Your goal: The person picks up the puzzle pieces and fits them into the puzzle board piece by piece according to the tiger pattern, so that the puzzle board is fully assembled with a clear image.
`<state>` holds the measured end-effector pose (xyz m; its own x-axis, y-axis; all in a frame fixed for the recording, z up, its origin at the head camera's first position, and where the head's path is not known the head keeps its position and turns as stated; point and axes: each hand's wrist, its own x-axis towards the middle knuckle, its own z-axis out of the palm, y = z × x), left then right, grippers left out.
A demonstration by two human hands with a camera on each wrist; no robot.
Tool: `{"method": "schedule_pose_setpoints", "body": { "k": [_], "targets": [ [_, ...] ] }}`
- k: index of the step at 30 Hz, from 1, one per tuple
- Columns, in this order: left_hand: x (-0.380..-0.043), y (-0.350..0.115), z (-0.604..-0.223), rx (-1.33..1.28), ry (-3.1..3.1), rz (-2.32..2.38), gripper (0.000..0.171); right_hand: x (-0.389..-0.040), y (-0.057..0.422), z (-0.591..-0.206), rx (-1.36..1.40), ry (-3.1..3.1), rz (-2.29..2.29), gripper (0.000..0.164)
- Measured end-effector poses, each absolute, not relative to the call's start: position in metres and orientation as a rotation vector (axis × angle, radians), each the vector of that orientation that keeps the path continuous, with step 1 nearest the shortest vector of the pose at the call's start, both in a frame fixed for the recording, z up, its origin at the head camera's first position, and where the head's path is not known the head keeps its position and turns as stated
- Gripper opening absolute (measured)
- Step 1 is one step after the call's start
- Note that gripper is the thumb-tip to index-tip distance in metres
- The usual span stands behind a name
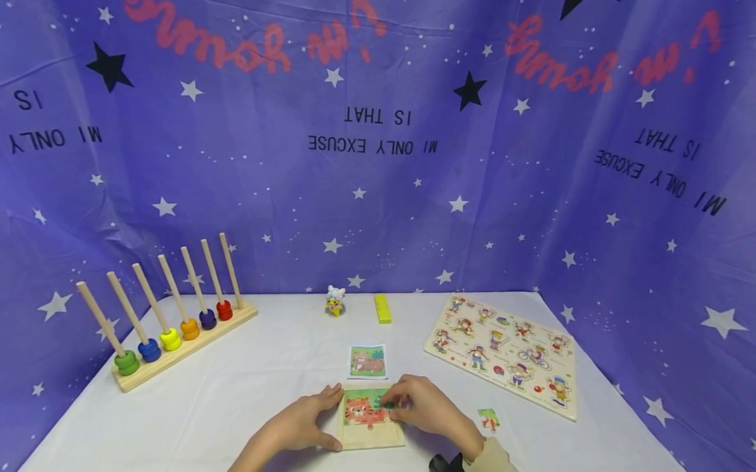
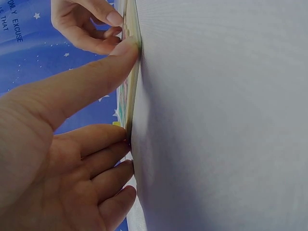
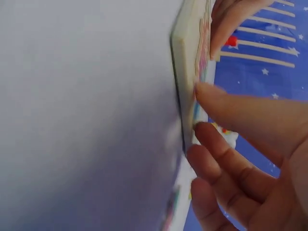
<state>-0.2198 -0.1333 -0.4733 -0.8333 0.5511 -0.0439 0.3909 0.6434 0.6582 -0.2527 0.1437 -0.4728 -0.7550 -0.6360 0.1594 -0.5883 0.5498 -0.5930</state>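
Note:
A small wooden puzzle board [image 1: 372, 443] lies on the white table, with tiger picture pieces [image 1: 362, 411] filling its upper part and bare wood along the near side. My left hand [image 1: 303, 421] holds the board's left edge, thumb at the near corner and fingertips at the far corner. Over the board's right side, my right hand [image 1: 426, 406] pinches a puzzle piece [image 3: 196, 109] at the tray, thumb and index finger on either side; the hand covers most of it. A picture card [image 1: 367, 362] showing the same animal lies just beyond the board.
One loose puzzle piece [image 1: 488, 419] lies right of my right hand. A large peg puzzle [image 1: 502, 354] is at the back right. A bead-and-peg stacker [image 1: 186, 344] stands left. A small toy figure [image 1: 334, 301] and a yellow block [image 1: 382, 309] sit at the back.

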Motion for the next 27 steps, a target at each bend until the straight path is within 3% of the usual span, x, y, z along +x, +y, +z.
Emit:
{"method": "schedule_pose_setpoints", "body": {
  "k": [12,27],
  "targets": [
    [-0.218,-0.135,-0.473,0.785,2.632,0.958,0.092,-0.258,0.169,-0.455,-0.99,2.742,-0.932,0.043],
    [-0.22,-0.131,-0.472,0.763,2.631,0.956,0.091,-0.259,0.218,-0.45,-1.002,2.808,-0.884,0.034]
  ]
}}
